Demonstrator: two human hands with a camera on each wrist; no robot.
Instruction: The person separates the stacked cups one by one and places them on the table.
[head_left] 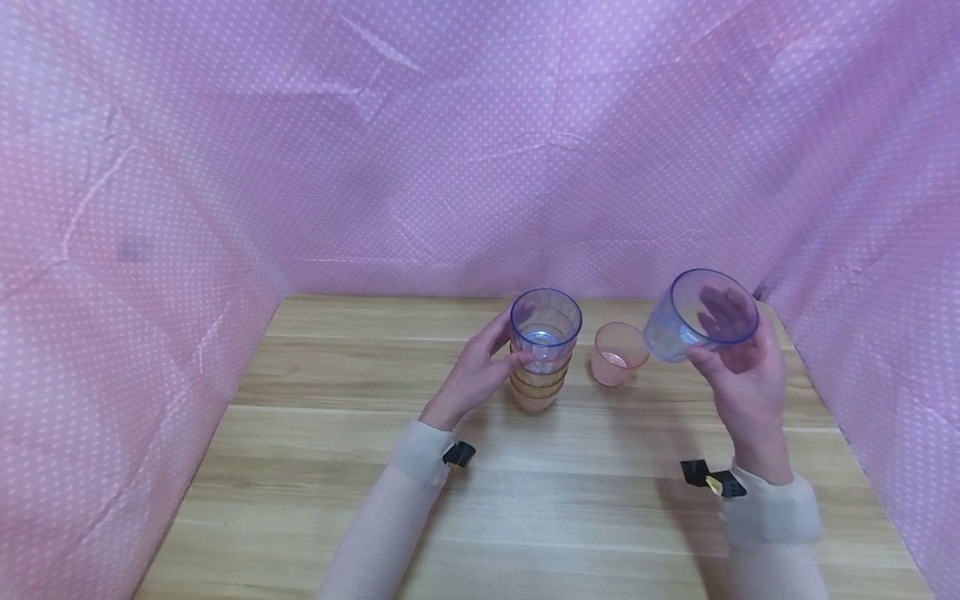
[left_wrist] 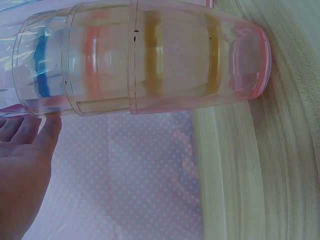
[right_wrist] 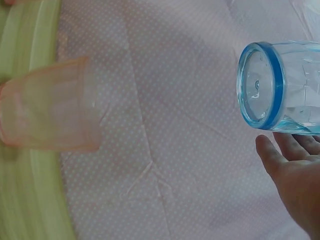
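A stack of clear cups point(head_left: 542, 358) stands mid-table, a blue cup point(head_left: 546, 327) on top of orange and pink ones; the left wrist view shows the stack point(left_wrist: 150, 57) close up. My left hand point(head_left: 480, 371) holds the stack's left side, fingers curled against it. My right hand point(head_left: 738, 367) holds a second blue cup point(head_left: 701, 314) tilted in the air above the table's right part; in the right wrist view this cup point(right_wrist: 280, 85) shows its base. A single pink cup point(head_left: 617, 353) stands upright between the stack and the right hand, also visible as pink cup point(right_wrist: 50, 107).
The wooden table point(head_left: 337, 467) is enclosed by a pink dotted cloth point(head_left: 450, 150) at the back and both sides. Its right edge lies close to the right hand.
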